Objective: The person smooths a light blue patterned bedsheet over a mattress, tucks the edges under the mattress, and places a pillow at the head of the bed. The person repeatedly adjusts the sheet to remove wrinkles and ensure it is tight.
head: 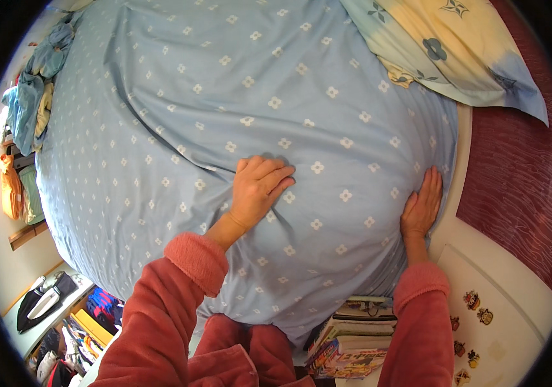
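Observation:
A light blue fitted sheet with small white flowers (300,116) covers the bed in front of me. My left hand (259,186) presses on the sheet near the middle, fingers bent and close together; whether it pinches cloth is unclear. Creases run up and leftward from it. Flat against the sheet by the right edge of the mattress lies my right hand (422,205), with no cloth seen gripped in it. A yellow, green and blue patterned cover (431,43) is spread over the far right corner and hangs past the bed's edge.
Stacked books (353,338) stand below the near edge. A white panel with stickers (493,300) is at the lower right, beside dark red flooring (518,184). Crumpled bedding (32,96) lies at the far left. Shelves of clothes (82,334) stand at the lower left.

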Demonstrator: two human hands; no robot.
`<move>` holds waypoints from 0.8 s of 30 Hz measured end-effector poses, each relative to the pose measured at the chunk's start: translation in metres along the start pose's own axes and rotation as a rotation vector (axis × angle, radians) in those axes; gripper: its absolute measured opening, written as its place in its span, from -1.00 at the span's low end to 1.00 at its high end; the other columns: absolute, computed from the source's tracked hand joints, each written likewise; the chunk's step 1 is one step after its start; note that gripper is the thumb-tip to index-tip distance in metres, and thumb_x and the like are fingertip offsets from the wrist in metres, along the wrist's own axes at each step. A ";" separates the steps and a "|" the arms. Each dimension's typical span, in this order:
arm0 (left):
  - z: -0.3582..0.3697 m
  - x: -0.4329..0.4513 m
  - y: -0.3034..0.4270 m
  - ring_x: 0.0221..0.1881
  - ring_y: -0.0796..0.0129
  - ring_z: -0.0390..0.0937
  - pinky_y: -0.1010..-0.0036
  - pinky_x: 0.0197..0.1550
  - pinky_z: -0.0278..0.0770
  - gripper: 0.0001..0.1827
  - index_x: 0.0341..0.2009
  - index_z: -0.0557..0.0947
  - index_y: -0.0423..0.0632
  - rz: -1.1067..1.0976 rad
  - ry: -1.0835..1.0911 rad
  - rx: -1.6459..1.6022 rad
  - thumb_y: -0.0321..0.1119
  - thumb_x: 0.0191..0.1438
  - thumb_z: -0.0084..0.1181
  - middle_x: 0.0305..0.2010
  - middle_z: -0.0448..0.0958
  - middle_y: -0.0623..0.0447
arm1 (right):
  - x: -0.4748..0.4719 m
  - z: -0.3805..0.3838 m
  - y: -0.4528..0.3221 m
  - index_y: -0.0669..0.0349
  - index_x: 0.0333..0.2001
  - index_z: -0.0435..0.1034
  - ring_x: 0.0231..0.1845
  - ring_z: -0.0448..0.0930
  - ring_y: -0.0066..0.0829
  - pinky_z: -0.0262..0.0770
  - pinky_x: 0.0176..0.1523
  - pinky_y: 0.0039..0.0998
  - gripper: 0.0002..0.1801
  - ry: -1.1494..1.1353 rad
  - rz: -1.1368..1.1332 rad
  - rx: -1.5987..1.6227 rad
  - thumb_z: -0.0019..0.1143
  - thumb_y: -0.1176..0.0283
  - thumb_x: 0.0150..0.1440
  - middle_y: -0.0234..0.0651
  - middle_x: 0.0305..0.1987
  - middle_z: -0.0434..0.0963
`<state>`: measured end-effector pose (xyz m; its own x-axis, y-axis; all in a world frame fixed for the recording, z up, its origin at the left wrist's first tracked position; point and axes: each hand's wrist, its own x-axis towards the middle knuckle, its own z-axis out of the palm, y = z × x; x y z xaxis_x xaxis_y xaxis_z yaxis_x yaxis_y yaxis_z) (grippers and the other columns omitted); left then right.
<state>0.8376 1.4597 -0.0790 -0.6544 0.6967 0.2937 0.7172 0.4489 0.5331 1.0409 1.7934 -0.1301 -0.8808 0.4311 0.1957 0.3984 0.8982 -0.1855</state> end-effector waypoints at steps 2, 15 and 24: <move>0.005 0.001 -0.004 -0.27 0.27 0.43 0.34 -0.20 0.26 -0.70 -0.21 0.68 0.00 0.120 0.016 0.030 -0.35 -0.08 0.44 -0.27 0.57 0.16 | 0.000 0.000 -0.002 0.31 0.45 0.08 0.56 0.11 0.01 -0.04 0.56 -0.07 -0.37 -0.003 0.004 0.003 -0.33 0.34 0.33 -0.07 0.55 0.14; -0.219 -0.292 0.007 -0.24 0.05 0.53 0.08 -0.18 0.39 -0.73 -0.33 0.65 -0.04 -0.157 -1.127 0.340 -0.10 0.09 0.26 -0.24 0.56 0.02 | 0.001 -0.001 -0.001 0.32 0.45 0.07 0.57 0.08 0.02 -0.05 0.57 -0.06 -0.34 -0.017 0.022 0.022 -0.30 0.33 0.30 -0.08 0.56 0.12; -0.183 -0.113 0.002 0.11 -0.09 0.48 0.10 0.13 0.41 -0.30 0.29 0.43 -0.17 -0.250 -0.630 0.304 -0.19 0.09 0.33 0.18 0.51 -0.21 | -0.002 0.002 0.004 0.33 0.45 0.06 0.57 0.06 0.04 -0.05 0.57 -0.08 -0.33 -0.031 0.027 0.061 -0.25 0.36 0.28 -0.07 0.58 0.09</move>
<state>0.8688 1.2791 0.0341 -0.6108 0.7017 -0.3667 0.6595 0.7072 0.2547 1.0438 1.7960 -0.1332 -0.8780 0.4512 0.1598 0.4065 0.8791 -0.2490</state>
